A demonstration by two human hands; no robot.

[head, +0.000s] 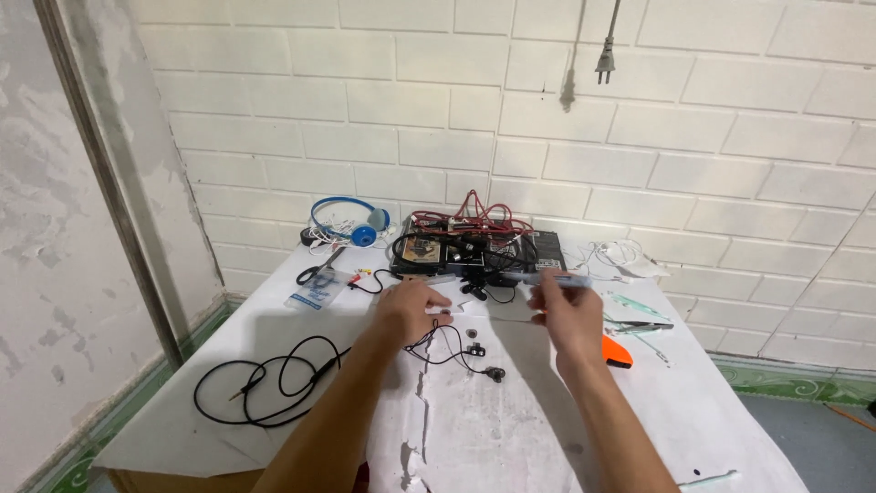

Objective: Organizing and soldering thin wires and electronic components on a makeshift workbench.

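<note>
Left hand (408, 309) pressed down on thin black earphones (461, 350) lying on the white table cover (511, 429), fingers curled over the cord. Right hand (568, 315) raised, pinched shut on a pen-like tool (547, 279). Just beyond, an opened black device (474, 251) under red wires (473, 215). Blue headphones (351, 222) far left; coiled black cable (265, 376) near left; orange cutter (617, 351) right.

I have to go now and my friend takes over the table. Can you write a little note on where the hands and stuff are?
Left hand: resting on the white table, fingers curled at the thin black earphone wire.
Right hand: raised, pinching a slim pen-like tool.
Opened electronics box with red wires sits behind the hands; orange tool to the right.
Done or left: cannot tell.
</note>
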